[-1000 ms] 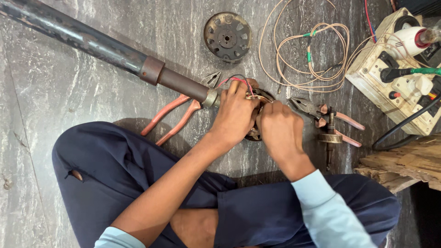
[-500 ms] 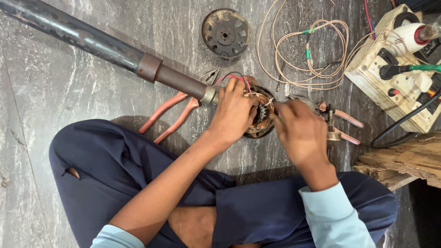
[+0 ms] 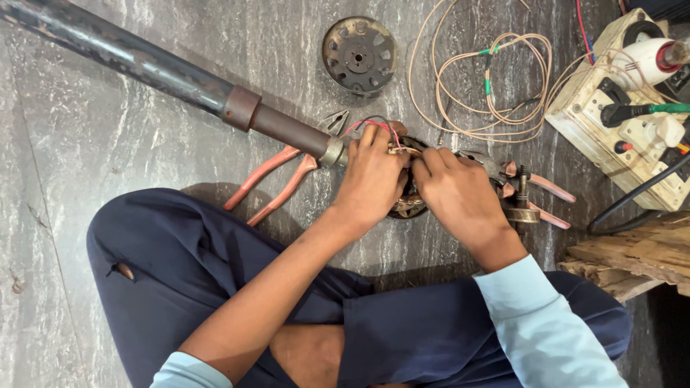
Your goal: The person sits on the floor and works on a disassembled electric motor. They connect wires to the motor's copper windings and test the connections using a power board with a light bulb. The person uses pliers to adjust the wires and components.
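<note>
- On the grey stone floor (image 3: 144, 144), in front of the crossed legs: left hand (image 3: 370, 179) and right hand (image 3: 460, 197) brought close together, fingertips meeting over a round motor winding (image 3: 408, 207) that lies flat just beyond the knees.
- Left hand: fingers curled over the winding's near edge, pinching thin red and black wires (image 3: 374, 126) at its top; whether it truly clamps them cannot be told.
- Right hand: fingers bent, tips at the same wire joint; grip hidden by the knuckles.
- Progress, as a judgement: winding lies bare with its cover off, wire ends being handled; joining looks under way, closing up not yet done.
- Dark metal pipe (image 3: 165, 72): runs slantwise from top left, its end touching the winding beside the left hand.
- Red-handled pliers (image 3: 277, 179): under the pipe, left of the hands.
- Second pliers (image 3: 535, 194): just right of the right hand, partly covered by it.
- Round slotted metal cover (image 3: 359, 54): apart, beyond the pipe.
- Loose coil of pale wire (image 3: 496, 93): beyond the hands, near the workspace.
- Switchboard (image 3: 632, 122) with plugs, top right; wooden block (image 3: 632, 255) beneath it.
</note>
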